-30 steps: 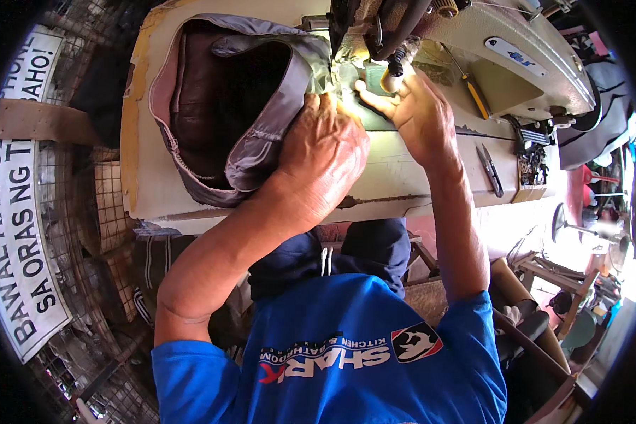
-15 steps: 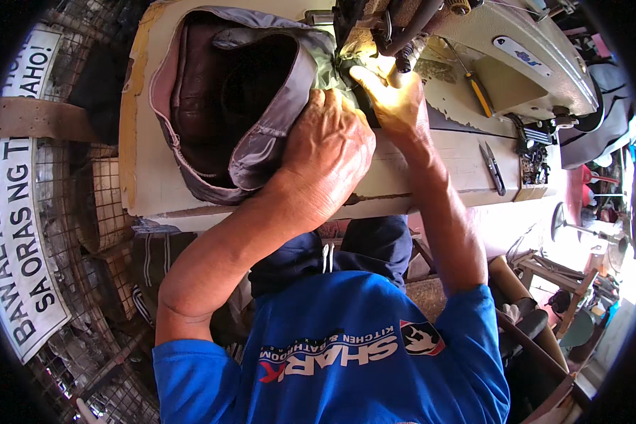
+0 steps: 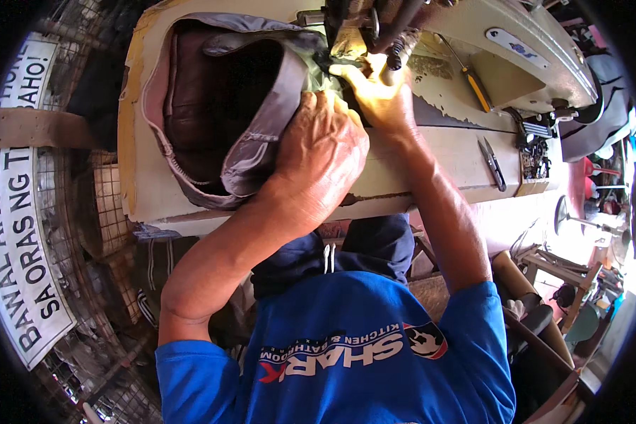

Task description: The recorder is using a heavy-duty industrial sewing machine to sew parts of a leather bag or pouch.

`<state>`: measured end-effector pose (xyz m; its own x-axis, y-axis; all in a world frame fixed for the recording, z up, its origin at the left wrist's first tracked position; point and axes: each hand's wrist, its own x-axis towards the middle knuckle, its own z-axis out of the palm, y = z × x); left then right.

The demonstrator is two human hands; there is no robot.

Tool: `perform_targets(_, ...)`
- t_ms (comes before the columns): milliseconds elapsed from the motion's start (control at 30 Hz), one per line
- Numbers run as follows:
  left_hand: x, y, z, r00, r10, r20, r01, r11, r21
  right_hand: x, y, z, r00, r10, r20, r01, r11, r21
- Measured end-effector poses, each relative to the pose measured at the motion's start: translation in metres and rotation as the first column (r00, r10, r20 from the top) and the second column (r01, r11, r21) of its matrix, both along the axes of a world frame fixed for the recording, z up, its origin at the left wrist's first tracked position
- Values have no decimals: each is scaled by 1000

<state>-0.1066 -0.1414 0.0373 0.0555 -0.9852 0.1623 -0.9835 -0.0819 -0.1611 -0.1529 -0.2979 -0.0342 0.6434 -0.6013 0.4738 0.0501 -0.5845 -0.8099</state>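
A grey fabric bag [image 3: 284,95] with a dark, brownish inside lies open-mouthed on the table of a sewing machine [image 3: 544,35]. My left hand [image 3: 325,148] is closed on the bag's right edge, knuckles up, its fingertips curled out of sight under the palm. Just right of it, my right hand [image 3: 387,102] holds the lit part of the cloth close to the machine's needle area, thumb pointing left and the other fingers mostly hidden. The lamp's glare hides the exact stitching spot.
A screwdriver [image 3: 478,90] with a yellow handle rests by the machine bed. Thread snips [image 3: 492,166] lie on the worn table [image 3: 438,173], left of a small tray of metal parts [image 3: 536,166]. Wire mesh with a white sign [image 3: 28,233] stands at the left.
Both hands and the bag's edge have shifted slightly left in the picture. The right thumb sits a little farther left, and both hands keep their hold.
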Motion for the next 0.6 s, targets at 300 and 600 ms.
perform_targets(300,-14,17,35,999,-10,47,6,997,79,-30,-24,28,937,65,-344,-24,992,123)
perform_targets(600,-14,26,60,995,-63,-77,83,956,281,-38,-6,-5,950,-71,-303,-22,955,-295)
